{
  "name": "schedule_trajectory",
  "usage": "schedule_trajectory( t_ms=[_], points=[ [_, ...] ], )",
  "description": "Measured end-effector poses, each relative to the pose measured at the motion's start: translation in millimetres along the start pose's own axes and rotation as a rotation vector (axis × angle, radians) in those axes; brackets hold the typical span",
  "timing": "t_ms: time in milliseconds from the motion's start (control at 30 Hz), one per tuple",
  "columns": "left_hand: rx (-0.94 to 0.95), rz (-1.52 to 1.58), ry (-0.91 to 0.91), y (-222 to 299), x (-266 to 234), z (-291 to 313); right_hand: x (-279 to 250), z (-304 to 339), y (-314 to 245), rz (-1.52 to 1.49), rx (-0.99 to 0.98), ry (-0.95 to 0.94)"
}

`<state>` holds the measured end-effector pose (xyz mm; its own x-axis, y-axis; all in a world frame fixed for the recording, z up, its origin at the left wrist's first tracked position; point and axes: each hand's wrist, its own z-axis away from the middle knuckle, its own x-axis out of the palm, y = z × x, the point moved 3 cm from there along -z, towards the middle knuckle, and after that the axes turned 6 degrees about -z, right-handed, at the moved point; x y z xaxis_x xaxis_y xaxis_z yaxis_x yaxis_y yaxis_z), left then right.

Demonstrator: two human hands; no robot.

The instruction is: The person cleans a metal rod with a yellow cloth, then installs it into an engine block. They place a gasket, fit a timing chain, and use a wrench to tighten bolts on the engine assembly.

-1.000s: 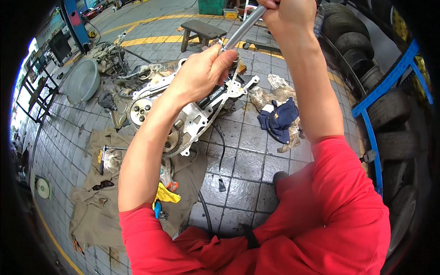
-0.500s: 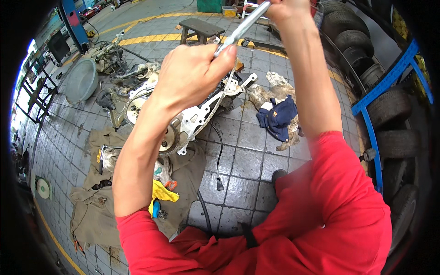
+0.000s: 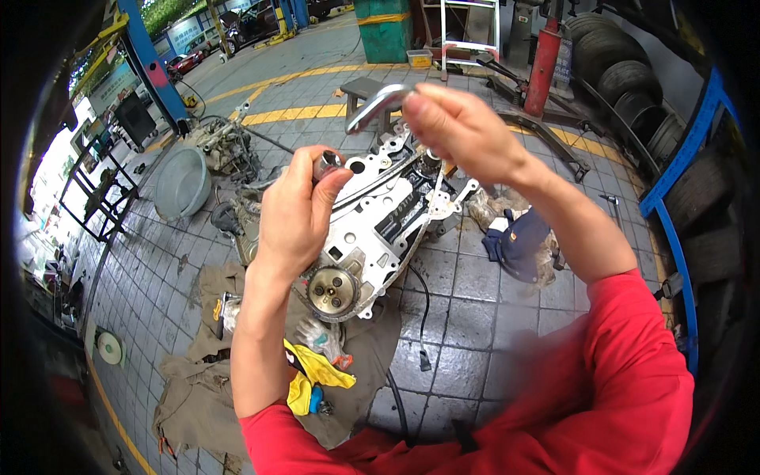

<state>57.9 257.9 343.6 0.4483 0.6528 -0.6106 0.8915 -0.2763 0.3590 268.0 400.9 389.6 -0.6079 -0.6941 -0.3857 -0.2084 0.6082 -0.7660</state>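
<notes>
My right hand (image 3: 467, 127) is closed around a bent, shiny metal bar (image 3: 378, 105), which looks like an L-shaped wrench handle and points left out of my fist. To its left and lower, my left hand (image 3: 294, 210) grips a short metal socket (image 3: 327, 163), its round end showing between thumb and forefinger. The two pieces are apart. Below and beyond both hands lies an engine block (image 3: 360, 229) with a pale metal face, a chain along its edge and a round sprocket (image 3: 331, 290) at the near end. My left forearm hides part of it.
A brown cloth (image 3: 210, 388) lies under the near side, with a yellow rag (image 3: 313, 380) and plastic bags. A black hose (image 3: 427, 309) runs over the tiles. Right of the engine are a dark blue cloth (image 3: 522, 241), stacked tyres (image 3: 625, 83) and a blue rack (image 3: 689, 134); a grey basin (image 3: 182, 186) stands left.
Both hands were up together on the metal bar. Now they are lower and apart, the socket in my left hand and the bent bar in my right. The view has tilted up.
</notes>
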Motion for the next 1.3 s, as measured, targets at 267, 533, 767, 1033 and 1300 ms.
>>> schedule_trajectory(
  t_ms=[267, 533, 767, 1033, 1300],
  points=[
    [0.052, -0.038, -0.036, 9, 3, 1, 26, 3, 2, 0.459, -0.306, 0.078],
    [0.036, -0.031, -0.080, 11, 25, 6, 30, 14, 20, 0.492, -0.106, 0.010],
    [-0.005, -0.008, -0.364, -11, 57, -9, 6, 16, 64, 0.556, 0.062, -0.129],
    [0.012, 0.032, -0.180, -25, 69, -35, -3, 20, 115, 0.935, 0.042, -0.169],
    [0.131, -0.077, -0.313, -27, 104, -32, -4, 16, 134, 0.997, -0.038, -0.261]
  ],
)
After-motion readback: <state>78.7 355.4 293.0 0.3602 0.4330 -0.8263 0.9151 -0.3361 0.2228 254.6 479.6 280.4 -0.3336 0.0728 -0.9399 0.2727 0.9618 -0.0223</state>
